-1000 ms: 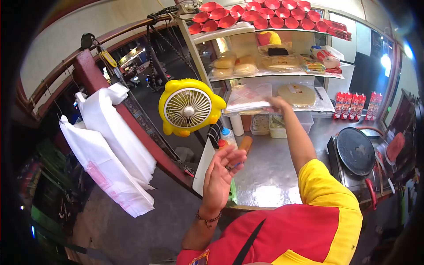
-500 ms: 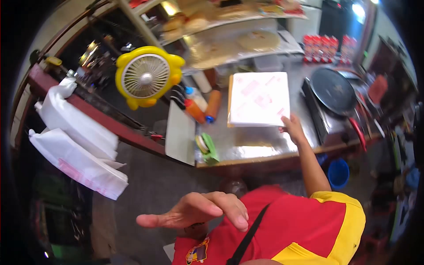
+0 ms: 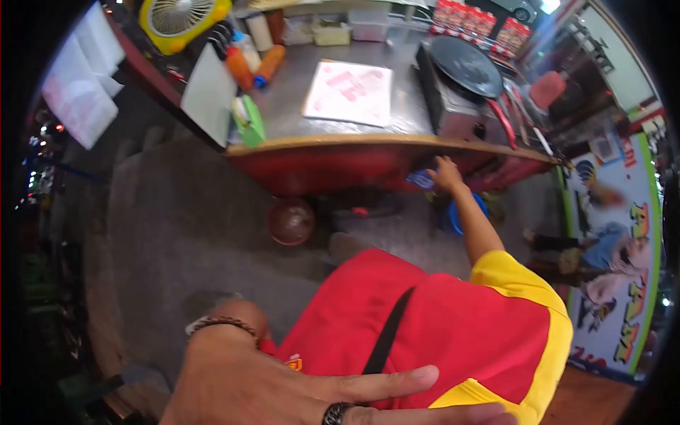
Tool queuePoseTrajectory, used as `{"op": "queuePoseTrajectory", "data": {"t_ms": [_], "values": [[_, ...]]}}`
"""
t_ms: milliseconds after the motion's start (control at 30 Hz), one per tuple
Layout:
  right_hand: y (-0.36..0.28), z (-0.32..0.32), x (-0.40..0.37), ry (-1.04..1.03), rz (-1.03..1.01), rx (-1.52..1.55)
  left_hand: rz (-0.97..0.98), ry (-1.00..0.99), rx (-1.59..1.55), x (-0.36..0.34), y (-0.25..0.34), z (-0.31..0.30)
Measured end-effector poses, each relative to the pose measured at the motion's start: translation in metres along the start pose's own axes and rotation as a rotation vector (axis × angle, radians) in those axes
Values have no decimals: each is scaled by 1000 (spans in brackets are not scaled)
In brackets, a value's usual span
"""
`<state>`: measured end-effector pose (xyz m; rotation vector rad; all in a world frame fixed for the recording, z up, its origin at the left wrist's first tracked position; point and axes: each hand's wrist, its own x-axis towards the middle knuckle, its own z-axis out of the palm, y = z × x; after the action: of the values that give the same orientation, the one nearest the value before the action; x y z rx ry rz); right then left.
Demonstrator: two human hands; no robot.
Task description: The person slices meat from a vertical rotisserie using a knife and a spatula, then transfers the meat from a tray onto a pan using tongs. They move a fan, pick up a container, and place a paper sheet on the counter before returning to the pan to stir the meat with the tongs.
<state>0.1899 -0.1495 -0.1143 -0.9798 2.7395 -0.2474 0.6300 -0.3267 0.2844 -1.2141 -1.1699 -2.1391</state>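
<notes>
Tubs (image 3: 331, 32) (contents blurred) stand behind printed papers (image 3: 348, 93).

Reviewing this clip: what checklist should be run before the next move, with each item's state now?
1. Printed sheet flat and fully on the counter: ok.
2. Left hand open: ok, fingers spread, though the palm is hidden.
3. Right hand empty: cannot tell; it is beside a blue-purple item below the counter's front edge, contact unclear.
4. Pan on the stove: ok.
5. Pan's red handle well back from the front edge: not ok, its end appears to reach about the edge.
6. Flame off: cannot tell, the pan covers the burner.
</notes>
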Motion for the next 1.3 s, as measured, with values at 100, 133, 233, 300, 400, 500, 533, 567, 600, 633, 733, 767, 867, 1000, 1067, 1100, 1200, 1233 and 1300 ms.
{"op": "queuePoseTrajectory", "data": {"t_ms": [100, 133, 233, 300, 400, 500, 533, 567, 600, 633, 733, 767, 867, 1000, 1067, 1100, 1200, 1233, 1300], "values": [[25, 20, 11, -132, -44, -44, -62, -76, 10, 11, -27, 20], [27, 21, 21, -166, -112, -60, -80, -94, 7, 18, -34, 23], [30, 24, 39, -315, -147, -111, -99, -151, 40, 34, -63, 38], [32, 39, 36, -285, -181, -82, -105, -182, 35, 48, -83, 40], [38, 37, 19, -237, -200, 21, -149, -267, 5, 71, -115, 36], [46, 47, -10, -189, -296, 114, -235, -377, -42, 103, -148, 20], [49, 48, -25, -196, -291, 165, -262, -413, -44, 113, -160, 12], [53, 50, -41, -202, -300, 208, -293, -431, -45, 117, -175, 2], [56, 52, -48, -330, -296, 258, -329, -421, -47, 119, -191, -8], [61, 57, -61, -315, -369, 287, -397, -398, -52, 115, -212, -21], [74, 47, -89, -399, -427, 455, -610, 9, 4, 69, -280, -49], [74, 29, -91, -506, -409, 482, -798, 108, 104, 59, -293, -57], [112, 34, -68, -555, -694, 558, -1193, 352, 360, -28, -353, -82], [105, -72, -30, -711, -548, 710, -1496, 840, 301, -153, -413, -99], [107, -29, 5, -311, -571, 296, -1545, 1118, 214, -199, -450, -100], [110, -10, 22, -329, -662, -7, -1544, 1175, 165, -218, -471, -109], [118, 36, 46, -391, -712, -200, -1374, 1379, -64, -250, -523, -137], [120, 34, 45, -452, -683, -214, -1314, 1424, -51, -255, -537, -142], [119, 33, 50, -524, -657, -225, -1310, 1360, -54, -294, -568, -159]]}}
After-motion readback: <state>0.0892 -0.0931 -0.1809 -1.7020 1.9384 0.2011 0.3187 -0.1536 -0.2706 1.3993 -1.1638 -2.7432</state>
